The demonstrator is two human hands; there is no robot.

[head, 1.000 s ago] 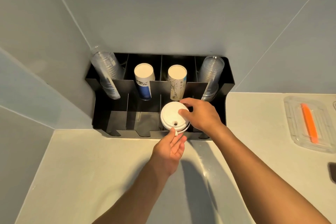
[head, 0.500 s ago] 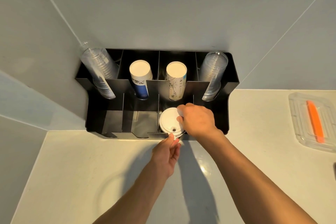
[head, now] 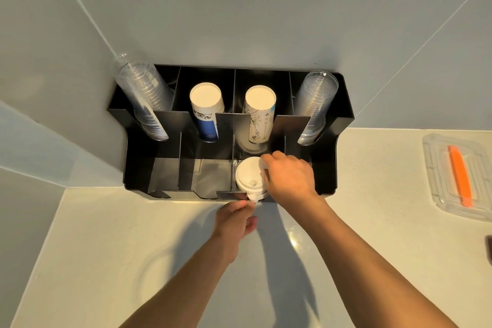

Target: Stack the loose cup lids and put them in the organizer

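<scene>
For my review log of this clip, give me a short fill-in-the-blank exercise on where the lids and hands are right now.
1. The white lid stack sits in the front row of the black organizer, in the ____ compartment from the left.
2. The right hand rests on the stack's ____ side.
3. The left hand pinches the stack's tab at the organizer's ____ edge.
4. The orange tool lies in a ____ tray.

Missing words: third; right; front; clear

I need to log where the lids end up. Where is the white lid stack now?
The white lid stack sits in the black organizer's front row, third compartment from the left, below the sketch-print paper cups, held by both hands.
</scene>
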